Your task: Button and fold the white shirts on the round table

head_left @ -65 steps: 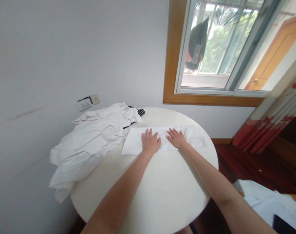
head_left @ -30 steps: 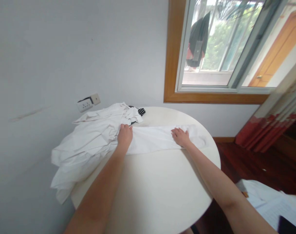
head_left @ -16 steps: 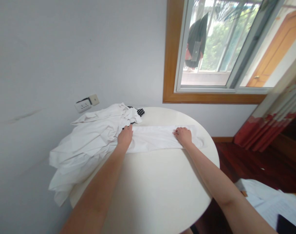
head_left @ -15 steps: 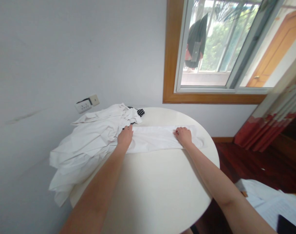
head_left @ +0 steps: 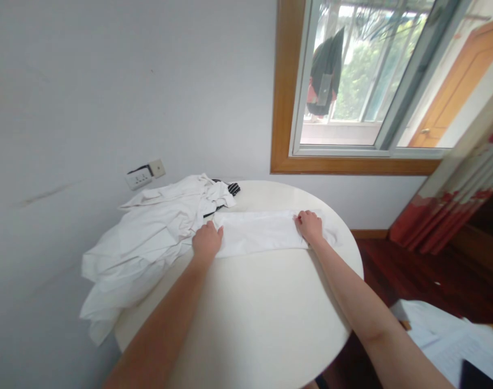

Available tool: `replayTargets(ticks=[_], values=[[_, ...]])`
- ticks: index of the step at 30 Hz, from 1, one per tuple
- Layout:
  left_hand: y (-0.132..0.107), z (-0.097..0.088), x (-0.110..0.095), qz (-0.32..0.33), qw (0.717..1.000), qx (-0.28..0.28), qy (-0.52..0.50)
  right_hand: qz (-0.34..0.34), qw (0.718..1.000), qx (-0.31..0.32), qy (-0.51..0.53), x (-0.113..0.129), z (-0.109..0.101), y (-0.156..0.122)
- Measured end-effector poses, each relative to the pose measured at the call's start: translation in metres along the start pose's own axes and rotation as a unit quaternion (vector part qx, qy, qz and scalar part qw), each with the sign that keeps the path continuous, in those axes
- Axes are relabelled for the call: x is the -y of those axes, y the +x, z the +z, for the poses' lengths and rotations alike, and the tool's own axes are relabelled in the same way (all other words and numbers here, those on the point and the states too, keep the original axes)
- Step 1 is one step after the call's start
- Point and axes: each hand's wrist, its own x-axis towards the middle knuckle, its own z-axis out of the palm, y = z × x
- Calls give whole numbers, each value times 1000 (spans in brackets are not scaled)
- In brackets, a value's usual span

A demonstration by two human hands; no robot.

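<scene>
A folded white cloth (head_left: 258, 232) lies as a long flat strip across the round white table. At its left end is my left hand (head_left: 207, 241), closed with curled fingers on the cloth's edge and the thumb toward the strip. Near the right end, my right hand (head_left: 310, 226) is closed on the fabric, fingers bunched together; a short wrinkled part of the cloth extends past it. Right beside my left hand is a loose heap of white clothes (head_left: 157, 224), partly hanging over the table's left edge. A black-and-white striped piece (head_left: 233, 188) pokes out behind the heap.
The round table (head_left: 262, 313) stands against the grey-white wall, which has a socket (head_left: 139, 177). A wood-framed window (head_left: 285, 97) is above at the back right. Papers (head_left: 453, 340) and a dark object (head_left: 479, 375) lie at lower right, near a red-and-cream curtain (head_left: 445, 210).
My left hand has moved back toward me, from the cloth's far left corner to the middle of its left end. The right hand has shifted slightly to the right along the cloth.
</scene>
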Motion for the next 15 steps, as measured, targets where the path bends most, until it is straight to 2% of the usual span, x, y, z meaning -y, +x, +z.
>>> replayTargets(ticks=[3, 6, 10, 13, 15], values=[[1, -1, 2, 26, 1000, 12, 11, -15, 999, 22, 41, -11, 1, 4], [0, -3, 3, 50, 999, 0, 16, -33, 997, 32, 67, -28, -1, 7], [0, -3, 4, 47, 999, -17, 9, 12, 999, 34, 18, -43, -4, 5], [4, -3, 8, 30, 999, -15, 2, 35, 998, 49, -8, -44, -5, 1], [6, -3, 11, 22, 1000, -11, -1, 46, 998, 34, -16, -42, -5, 0]])
